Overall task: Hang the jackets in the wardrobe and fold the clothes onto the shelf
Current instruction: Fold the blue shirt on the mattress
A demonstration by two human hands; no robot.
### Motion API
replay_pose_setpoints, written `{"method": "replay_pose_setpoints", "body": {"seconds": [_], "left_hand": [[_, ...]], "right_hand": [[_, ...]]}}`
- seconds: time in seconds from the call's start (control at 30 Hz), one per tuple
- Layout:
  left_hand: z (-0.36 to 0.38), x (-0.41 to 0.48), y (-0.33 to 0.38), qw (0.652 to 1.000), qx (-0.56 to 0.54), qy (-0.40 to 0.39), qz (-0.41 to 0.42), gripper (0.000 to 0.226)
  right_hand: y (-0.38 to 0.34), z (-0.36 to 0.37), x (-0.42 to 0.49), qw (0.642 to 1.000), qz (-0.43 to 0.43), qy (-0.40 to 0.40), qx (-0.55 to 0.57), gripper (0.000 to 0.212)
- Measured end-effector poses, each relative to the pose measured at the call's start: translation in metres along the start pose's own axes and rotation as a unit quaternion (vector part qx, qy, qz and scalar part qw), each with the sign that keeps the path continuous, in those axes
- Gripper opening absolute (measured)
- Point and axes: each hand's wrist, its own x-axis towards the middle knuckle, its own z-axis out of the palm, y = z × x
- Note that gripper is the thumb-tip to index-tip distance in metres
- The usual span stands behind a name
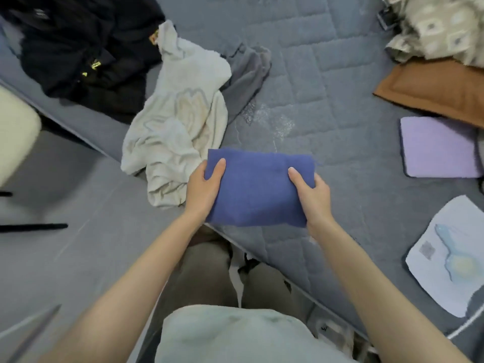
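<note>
A folded blue cloth [258,189] is held flat above the near edge of the grey quilted bed [340,74]. My left hand [203,189] grips its left side, thumb on top. My right hand [313,195] grips its right side the same way. To the left on the bed lies a crumpled cream garment [175,127], partly hanging over the edge. A black jacket [83,48] with yellow marks is heaped at the far left. A small grey garment [246,72] lies beside the cream one.
A folded lilac cloth [440,148], a folded white printed garment [450,258], a brown cushion [434,87] and a patterned fabric heap [440,27] sit on the bed's right side. A pale seat [15,132] stands on the grey floor at the left.
</note>
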Motion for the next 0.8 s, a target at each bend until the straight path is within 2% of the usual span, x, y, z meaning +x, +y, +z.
{"method": "replay_pose_setpoints", "body": {"seconds": [0.17, 0.3, 0.37, 0.5, 0.67, 0.8], "left_hand": [[-0.064, -0.062, -0.015, 0.983, -0.124, 0.128, -0.03, 0.015], [-0.127, -0.121, -0.025, 0.955, -0.182, 0.23, -0.043, 0.015], [-0.16, -0.152, -0.032, 0.934, -0.214, 0.283, -0.044, 0.015], [-0.223, -0.216, -0.047, 0.881, -0.271, 0.383, -0.057, 0.018], [-0.298, -0.305, -0.064, 0.807, -0.324, 0.491, -0.055, 0.014], [-0.356, -0.381, -0.08, 0.742, -0.344, 0.574, -0.051, 0.014]], "right_hand": [[-0.029, 0.043, -0.037, 0.984, -0.036, -0.148, -0.091, 0.015], [-0.052, 0.096, -0.087, 0.945, -0.072, -0.273, -0.166, 0.015], [-0.059, 0.128, -0.118, 0.917, -0.098, -0.331, -0.198, 0.017], [-0.063, 0.194, -0.191, 0.855, -0.166, -0.412, -0.267, 0.032], [-0.054, 0.268, -0.296, 0.762, -0.241, -0.507, -0.323, 0.025], [-0.037, 0.323, -0.393, 0.687, -0.253, -0.592, -0.336, 0.024]]}}
